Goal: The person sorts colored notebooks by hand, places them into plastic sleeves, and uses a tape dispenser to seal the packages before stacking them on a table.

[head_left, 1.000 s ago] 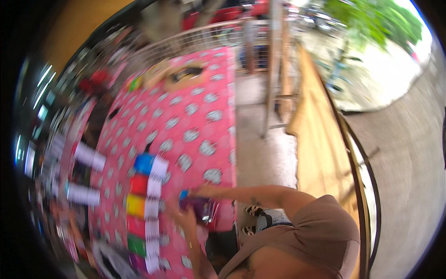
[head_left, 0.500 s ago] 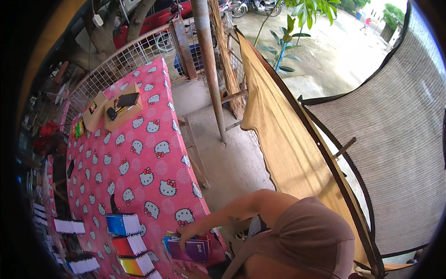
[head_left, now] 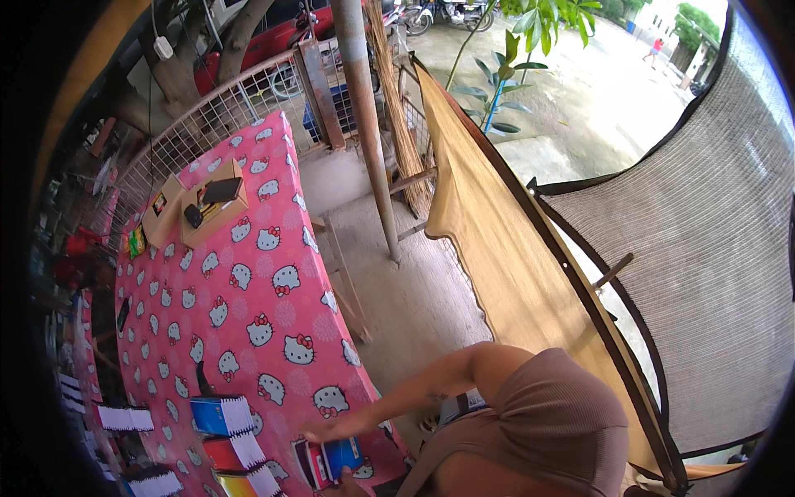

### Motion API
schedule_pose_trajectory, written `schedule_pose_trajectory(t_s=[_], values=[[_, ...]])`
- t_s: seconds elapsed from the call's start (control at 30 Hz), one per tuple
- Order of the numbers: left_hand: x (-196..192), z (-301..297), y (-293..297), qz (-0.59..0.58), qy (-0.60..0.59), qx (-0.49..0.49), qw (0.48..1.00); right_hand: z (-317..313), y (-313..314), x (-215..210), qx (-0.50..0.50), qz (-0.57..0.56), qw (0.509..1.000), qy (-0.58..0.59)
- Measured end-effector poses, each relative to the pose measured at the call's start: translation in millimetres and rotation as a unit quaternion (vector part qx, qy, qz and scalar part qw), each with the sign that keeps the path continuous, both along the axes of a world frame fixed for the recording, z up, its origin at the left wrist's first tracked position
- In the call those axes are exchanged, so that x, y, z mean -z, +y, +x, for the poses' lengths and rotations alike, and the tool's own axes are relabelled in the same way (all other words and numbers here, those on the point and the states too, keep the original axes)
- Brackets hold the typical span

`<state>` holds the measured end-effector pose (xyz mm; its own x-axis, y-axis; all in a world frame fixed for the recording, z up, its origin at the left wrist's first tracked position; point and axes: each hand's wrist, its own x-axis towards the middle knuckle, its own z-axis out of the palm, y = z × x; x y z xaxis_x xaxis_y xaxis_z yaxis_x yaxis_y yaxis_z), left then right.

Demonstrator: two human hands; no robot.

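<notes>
Near the table's front right edge is a small bundle of notebooks [head_left: 343, 455], with a blue cover on the right and red and dark ones fanned beside it. My right hand [head_left: 325, 430] reaches across to the bundle's upper edge, its fingers stretched out to the left and touching it. At the bottom of the picture, my left hand [head_left: 349, 485] grips the bundle's lower end, thumb up against the blue cover; the rest is cut off by the frame. To the left lie piles of spiral notebooks: a blue pile [head_left: 222, 416], a red one [head_left: 235, 451] and a yellow one [head_left: 247, 482].
A pink cartoon-cat cloth covers the long table [head_left: 273, 302]. At its far end sit an open cardboard box [head_left: 217, 217] and a green packet [head_left: 136, 241]. More notebook piles [head_left: 124, 417] lie farther left. A metal post [head_left: 374, 141] and tan netting [head_left: 505, 224] stand to the right.
The purple notebook that lay on top under my right hand is no longer in sight; a blue cover and fanned red and dark ones show instead. My right hand has shifted slightly left.
</notes>
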<state>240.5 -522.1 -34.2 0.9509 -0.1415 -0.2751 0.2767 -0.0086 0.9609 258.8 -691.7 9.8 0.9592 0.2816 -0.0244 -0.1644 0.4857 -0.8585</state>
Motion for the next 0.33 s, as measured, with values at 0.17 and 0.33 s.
schedule_pose_trajectory(t_s=[0.17, 0.33], values=[[14.0, 0.0, 12.5, -0.003, -0.081, -0.012, 0.997, -1.9, 12.5, 20.3, -0.011, -0.155, 0.939, -0.306], [23.4, -71.9, 77.2, 0.033, -0.174, -0.143, 0.974, 0.6, 48.3, 64.9, -0.049, -0.130, 0.958, -0.251]])
